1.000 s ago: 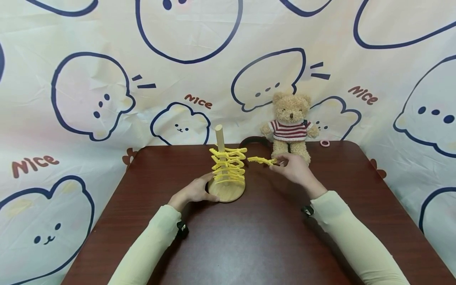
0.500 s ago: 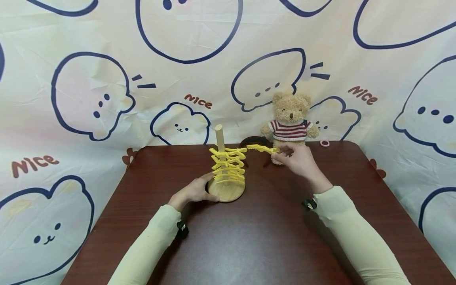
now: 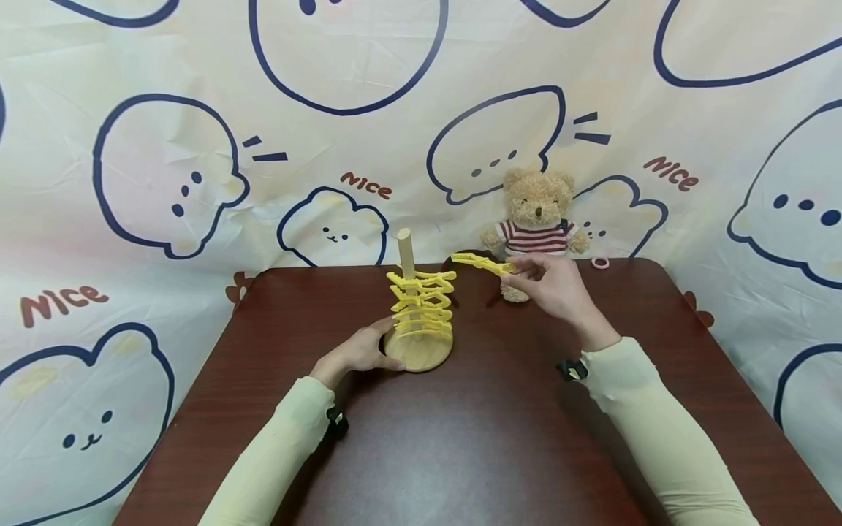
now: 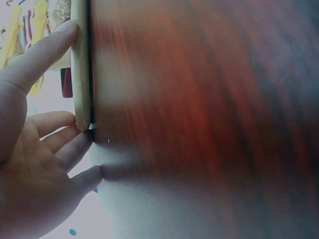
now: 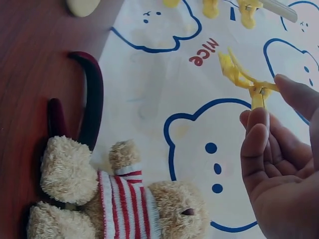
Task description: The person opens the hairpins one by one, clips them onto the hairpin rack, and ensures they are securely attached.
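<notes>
My left hand (image 3: 358,351) grips the rim of the round wooden base (image 3: 421,356) of a post stand. In the left wrist view the thumb (image 4: 47,52) lies on top and the fingertips touch the edge. Several yellow hair clips (image 3: 434,299) sit one above another around the upright post (image 3: 406,252). Between thumb and fingers my right hand (image 3: 555,288) pinches a yellow hair clip (image 3: 479,261) by its handles, in the air right of the post top. Its metal spring and parted jaws show in the right wrist view (image 5: 239,74).
At the table's back edge sits a teddy bear (image 3: 536,208) in a striped shirt, partly behind my right hand. Beside it lies a dark curved headband (image 3: 455,261). A small pink ring (image 3: 599,263) lies at the back right. Behind hangs a printed cloth (image 3: 395,146).
My right hand has risen with the yellow hair clip, from beside the stacked clips to near the level of the post's upper part. My left hand stays on the base.
</notes>
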Motion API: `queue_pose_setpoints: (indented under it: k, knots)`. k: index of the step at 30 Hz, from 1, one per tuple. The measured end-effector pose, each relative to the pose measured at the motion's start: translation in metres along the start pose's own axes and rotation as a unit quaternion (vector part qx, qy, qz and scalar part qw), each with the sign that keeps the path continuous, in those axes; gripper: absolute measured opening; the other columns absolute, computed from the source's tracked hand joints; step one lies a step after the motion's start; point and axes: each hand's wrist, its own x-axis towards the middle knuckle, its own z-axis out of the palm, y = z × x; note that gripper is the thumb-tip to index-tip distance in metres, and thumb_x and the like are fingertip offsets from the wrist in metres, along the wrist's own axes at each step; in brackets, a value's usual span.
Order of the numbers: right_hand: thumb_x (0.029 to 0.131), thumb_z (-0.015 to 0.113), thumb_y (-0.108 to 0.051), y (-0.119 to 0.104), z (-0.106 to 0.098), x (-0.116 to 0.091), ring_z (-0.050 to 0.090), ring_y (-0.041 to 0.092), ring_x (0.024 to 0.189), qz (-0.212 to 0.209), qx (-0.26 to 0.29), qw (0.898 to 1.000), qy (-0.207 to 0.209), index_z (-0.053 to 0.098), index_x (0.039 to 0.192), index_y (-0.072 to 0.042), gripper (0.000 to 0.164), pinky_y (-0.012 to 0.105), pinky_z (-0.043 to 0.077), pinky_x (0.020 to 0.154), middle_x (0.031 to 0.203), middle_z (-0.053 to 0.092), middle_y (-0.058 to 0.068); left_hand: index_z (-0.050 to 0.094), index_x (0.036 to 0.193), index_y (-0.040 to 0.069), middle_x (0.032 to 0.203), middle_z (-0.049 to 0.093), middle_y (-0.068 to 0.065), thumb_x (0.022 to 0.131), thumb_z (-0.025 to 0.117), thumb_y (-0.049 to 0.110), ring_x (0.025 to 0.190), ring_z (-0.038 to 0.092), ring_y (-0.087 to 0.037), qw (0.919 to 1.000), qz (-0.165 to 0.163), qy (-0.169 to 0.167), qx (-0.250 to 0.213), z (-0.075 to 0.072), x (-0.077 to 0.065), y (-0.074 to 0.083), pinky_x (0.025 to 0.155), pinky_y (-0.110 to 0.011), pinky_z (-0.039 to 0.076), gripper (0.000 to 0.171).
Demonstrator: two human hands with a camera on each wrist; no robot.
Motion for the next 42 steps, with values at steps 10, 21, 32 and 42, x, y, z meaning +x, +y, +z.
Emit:
queue_pose_setpoints:
  k: [10, 21, 32, 42]
  knots:
    - [0.086, 0.08, -0.033, -0.011, -0.004, 0.0, 0.069, 0.012, 0.077, -0.023, 0.006, 0.999, 0.023, 0.077, 0.113, -0.017, 0.032, 0.024, 0.05, 0.061, 0.093, 0.078, 0.006, 0.033, 0.157, 0.019, 0.162, 0.035, -0.007, 0.076, 0.087, 0.039, 0.149, 0.034, -0.029, 1.0, 0.007, 0.001, 0.004, -0.001, -0.002, 0.001, 0.12, -0.049, 0.031, 0.099]
    - [0.085, 0.081, -0.027, -0.025, 0.001, -0.002, 0.068, 0.011, 0.075, -0.048, 0.04, 0.998, 0.021, 0.078, 0.108, -0.018, 0.025, 0.024, 0.052, 0.062, 0.092, 0.077, 0.003, 0.035, 0.156, 0.017, 0.161, 0.036, -0.009, 0.076, 0.087, 0.041, 0.148, 0.035, -0.03, 0.9998, 0.017, 0.004, 0.008, -0.002, -0.002, 0.002, 0.119, -0.05, 0.032, 0.098]
    - [0.085, 0.081, -0.032, -0.038, 0.015, 0.003, 0.068, 0.011, 0.073, -0.074, 0.047, 0.996, -0.005, 0.078, 0.108, -0.019, 0.027, 0.027, 0.051, 0.057, 0.088, 0.076, 0.0, 0.033, 0.157, 0.019, 0.161, 0.036, -0.007, 0.076, 0.087, 0.039, 0.148, 0.035, -0.028, 0.9999, 0.014, 0.002, 0.001, -0.002, -0.002, 0.001, 0.12, -0.048, 0.031, 0.099]
    - [0.086, 0.08, -0.031, -0.05, 0.027, 0.009, 0.07, 0.01, 0.073, -0.102, 0.062, 0.993, -0.025, 0.078, 0.109, -0.018, 0.026, 0.027, 0.055, 0.063, 0.091, 0.077, 0.0, 0.033, 0.157, 0.02, 0.161, 0.036, -0.007, 0.076, 0.086, 0.04, 0.148, 0.035, -0.029, 0.9998, 0.016, 0.002, 0.009, -0.001, -0.002, 0.0, 0.119, -0.048, 0.032, 0.099]
